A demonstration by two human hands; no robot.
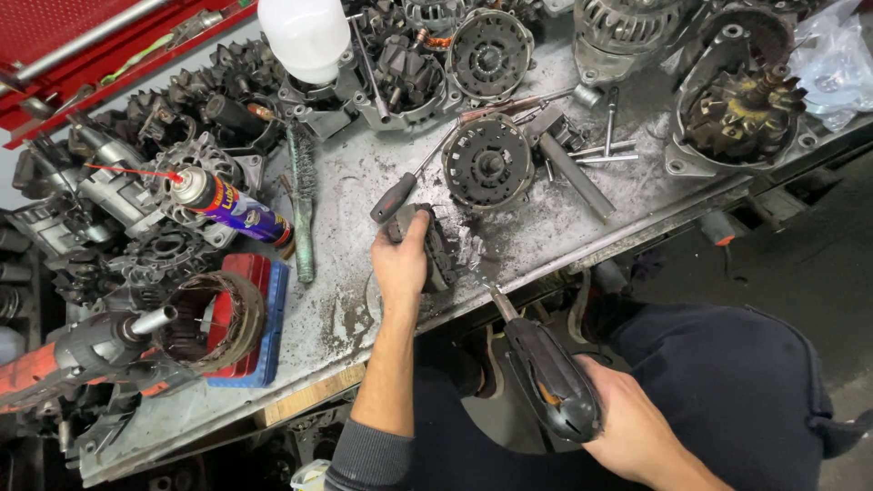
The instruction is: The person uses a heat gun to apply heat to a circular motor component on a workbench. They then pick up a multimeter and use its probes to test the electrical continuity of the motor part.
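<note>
Head cam, looking down: a seated person worked at a grimy metal workbench (564, 227) crowded w/ alternator parts. The left hand (401, 264) was closed over a small dark alternator part (438, 247), thumb and fingers wrapped round its near side, pressing it down on the bench close to the front edge. The right hand (627, 423), held lower and off the bench above the lap, was clenched round the handle of a black power screwdriver (546, 373); its bit pointed up-left and met the part's right side, near the bench edge.

Just behind the held part lay a black-handled screwdriver (405, 186), its handle near the left hand's fingertips, shaft angled away to the upper right. Beside that sat a round, dark rotor-end disc (488, 164), w/ a grey metal bar (575, 175) and a few loose bolts (605, 153) to its right. Further right, an open alternator housing (741, 105) showing a claw-pole rotor stood at the bench's far corner.

Left side: a spray can (232, 207) w/ red straw lay tilted on a heap of housings; a wire brush (302, 209) lay lengthwise next to it. A stator ring (214, 320) rested on a red-and-blue case (259, 318), w/ a red-and-grey power tool (77, 355) at far left. A white plastic bottle (305, 36) stood at the back.
</note>
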